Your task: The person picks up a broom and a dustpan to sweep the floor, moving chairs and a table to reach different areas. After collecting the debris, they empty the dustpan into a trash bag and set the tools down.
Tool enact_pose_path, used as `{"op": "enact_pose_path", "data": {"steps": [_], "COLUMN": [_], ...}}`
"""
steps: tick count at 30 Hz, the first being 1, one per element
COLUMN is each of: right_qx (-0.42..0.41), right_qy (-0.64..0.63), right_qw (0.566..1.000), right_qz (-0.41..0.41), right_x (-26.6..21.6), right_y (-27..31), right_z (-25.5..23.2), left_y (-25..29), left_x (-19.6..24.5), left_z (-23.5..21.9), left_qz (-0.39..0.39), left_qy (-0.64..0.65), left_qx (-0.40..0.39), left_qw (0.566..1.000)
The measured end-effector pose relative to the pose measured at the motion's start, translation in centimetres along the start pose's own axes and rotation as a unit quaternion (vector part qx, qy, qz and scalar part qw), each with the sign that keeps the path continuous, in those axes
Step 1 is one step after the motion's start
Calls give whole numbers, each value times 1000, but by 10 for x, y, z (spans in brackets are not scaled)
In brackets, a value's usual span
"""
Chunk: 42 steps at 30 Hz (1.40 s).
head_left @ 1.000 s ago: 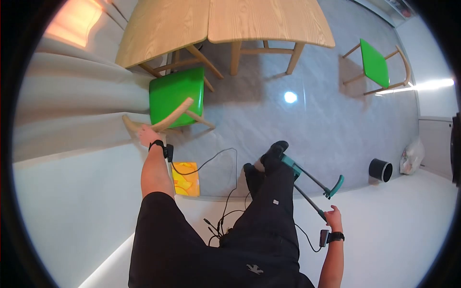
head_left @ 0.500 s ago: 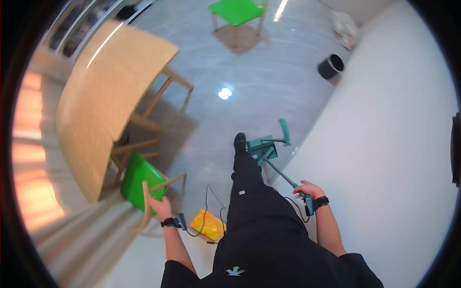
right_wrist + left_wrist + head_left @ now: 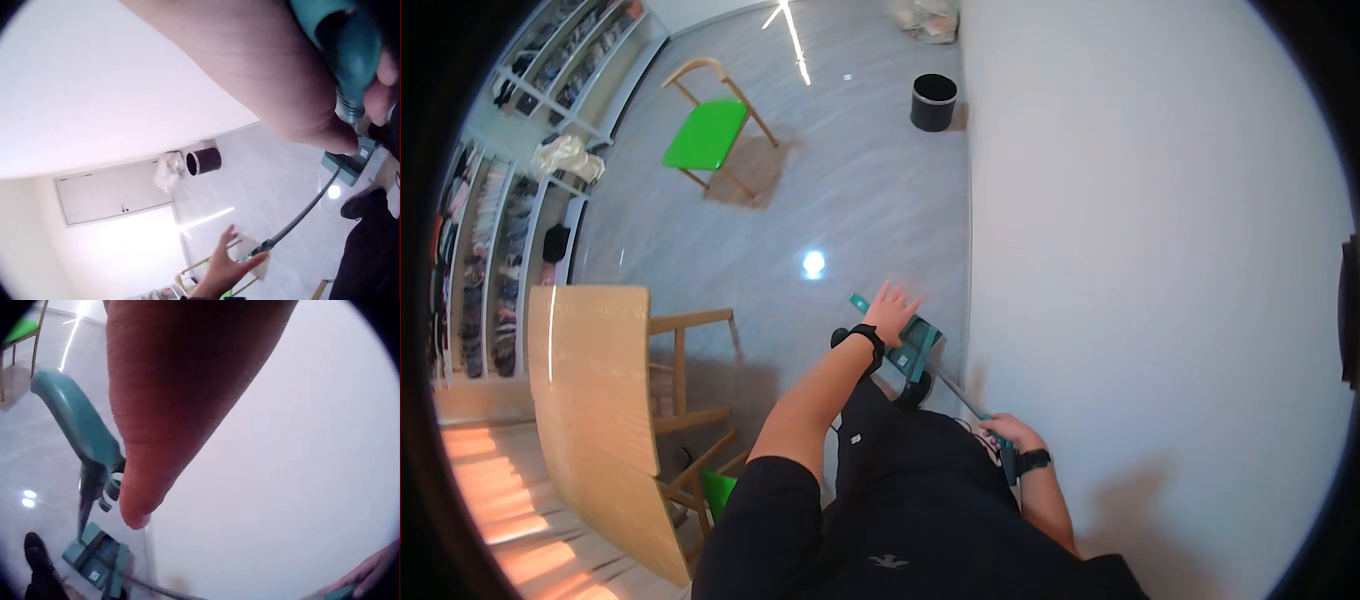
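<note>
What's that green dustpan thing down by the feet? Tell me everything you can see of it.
The dustpan is a boxy, teal-green tray, plastic by its look, with a small white mark. It sits low beside a black shoe, near the wall. A dark pole runs to its curved teal handle. The left hand, fingers spread, is at that handle; contact is unclear. A second pole, gripped by the right hand, leads down to the tray.

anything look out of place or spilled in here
No spill or damage that I can see. Slightly odd: one green-seated chair stands alone on open floor, apart from the wooden table, while another green seat shows right beside the table.
</note>
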State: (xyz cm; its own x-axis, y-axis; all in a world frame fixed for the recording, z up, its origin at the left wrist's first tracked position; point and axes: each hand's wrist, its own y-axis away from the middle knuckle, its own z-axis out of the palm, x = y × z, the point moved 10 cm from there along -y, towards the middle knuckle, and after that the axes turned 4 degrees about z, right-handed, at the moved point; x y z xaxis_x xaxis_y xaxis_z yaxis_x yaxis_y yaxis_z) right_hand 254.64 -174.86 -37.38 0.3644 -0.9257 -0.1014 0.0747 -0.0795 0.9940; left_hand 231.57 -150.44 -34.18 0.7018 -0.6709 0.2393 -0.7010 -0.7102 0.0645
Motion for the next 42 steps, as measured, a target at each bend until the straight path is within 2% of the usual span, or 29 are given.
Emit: {"op": "enact_pose_path", "data": {"steps": [2, 4, 7, 10, 12, 16, 18, 20, 22, 23, 25, 26, 28, 29, 30, 32, 34, 36, 37, 39, 40, 42], "right_qx": [-12, 48, 98, 122, 149, 208, 204, 225, 216, 204, 192, 180, 172, 164, 154, 146, 132, 136, 131, 42, 29, -32], "right_qy": [-47, -58, -37, -5, -4, -17, -13, -57, -57, -103, -146, -149, -161, -168, -174, -174, -168, -139, -141, -100, -92, -2], "right_qw": [999, 997, 994, 992, 988, 976, 976, 967, 968, 964, 957, 957, 956, 953, 951, 952, 955, 957, 958, 965, 967, 969], "right_qz": [-21, -6, -21, -16, -27, -59, -77, -101, -110, -134, -160, -170, -173, -189, -205, -206, -204, -217, -212, -240, -236, -244], "right_x": [13, 21, 5, -22, -35, -81, -125, -175, -224, -246, -291, -317, -358, -368, -388, -417, -447, -488, -523, -583, -605, -666], "right_y": [-8, 1, 36, 67, 68, 68, 72, 57, 44, 34, 17, 9, 7, 11, 11, 10, 14, 33, 27, 20, 18, 18], "right_z": [-3, -17, -34, -34, -37, -52, -52, -58, -56, -56, -54, -50, -39, -32, -29, -28, -23, -9, -12, 1, 2, 21], "left_y": [-8, 0, 7, 33, 57, 115, 149, 181, 205, 213, 242, 244, 265, 277, 268, 274, 277, 271, 259, 248, 244, 225], "left_x": [-24, -46, -67, -100, -127, -190, -219, -245, -259, -262, -282, -284, -296, -289, -288, -294, -305, -316, -337, -363, -373, -387], "left_z": [90, 144, 156, 142, 130, 108, 94, 77, 69, 66, 48, 47, 35, 37, 20, -8, 0, -24, -29, -50, -61, -68], "left_qz": [-7, -73, -94, -129, -146, -245, -323, -404, -413, -412, -509, -507, -548, -567, -563, -633, -638, -631, -635, -642, -652, -705], "left_qy": [-45, 38, 51, 64, 108, 224, 263, 338, 357, 357, 373, 374, 374, 399, 400, 365, 345, 325, 320, 306, 298, 410], "left_qx": [-222, -344, -310, -298, -270, -170, -97, -99, -65, -63, 63, 66, 198, 220, 215, 198, 212, 248, 243, 248, 248, 159], "left_qw": [974, 935, 945, 944, 945, 928, 904, 845, 835, 836, 773, 774, 722, 686, 690, 653, 655, 659, 660, 658, 651, 556]}}
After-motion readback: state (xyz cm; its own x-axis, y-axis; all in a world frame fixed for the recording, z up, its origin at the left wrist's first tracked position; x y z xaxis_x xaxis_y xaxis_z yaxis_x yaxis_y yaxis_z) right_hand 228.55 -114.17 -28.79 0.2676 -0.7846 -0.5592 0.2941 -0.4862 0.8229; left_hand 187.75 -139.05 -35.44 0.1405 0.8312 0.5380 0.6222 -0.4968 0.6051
